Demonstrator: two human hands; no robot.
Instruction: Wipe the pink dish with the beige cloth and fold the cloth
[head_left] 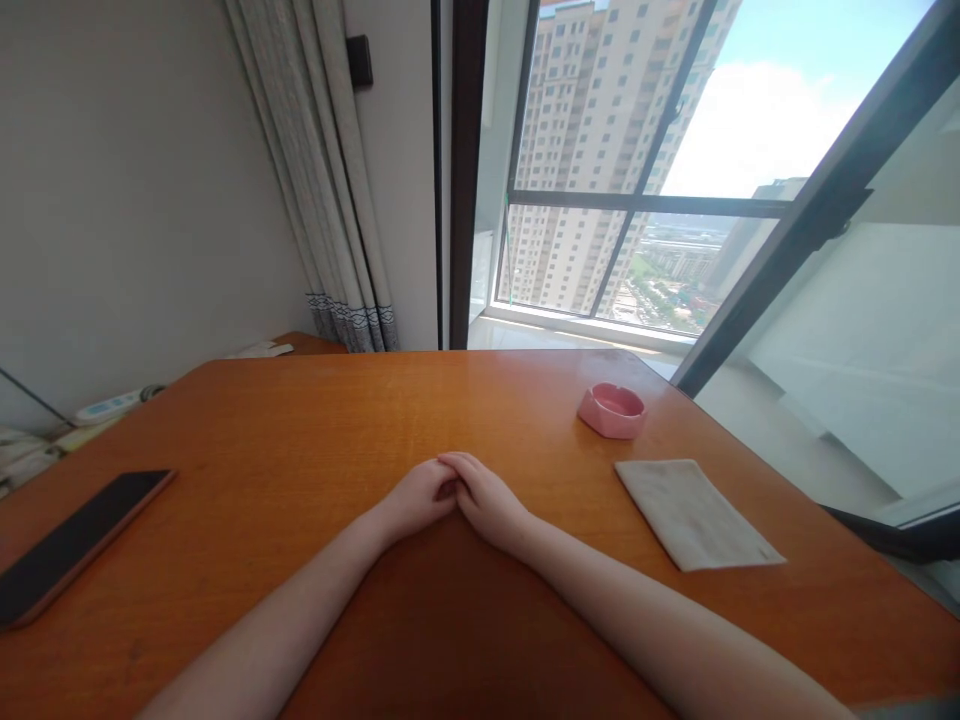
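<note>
Above the middle of the wooden table point(360, 410), my left hand point(415, 498) and my right hand point(491, 503) meet at the fingers. The right fingers lie over the left ones, so the left fingertips are mostly hidden. Both hands look closed against each other, and no object shows in them. To the right of my hands lies a folded light-grey cloth point(697, 515). Behind the cloth stands a pink angular ashtray point(613, 412). A dark flat device like a tablet or phone point(79, 540) rests at the left side of the table.
Past the table's left edge lie a white power strip point(116, 406) and some pale fabric point(22, 455). A grey curtain point(322, 180) hangs at the back left. Beyond the table stand a dark door frame point(466, 180) and a large window point(570, 200).
</note>
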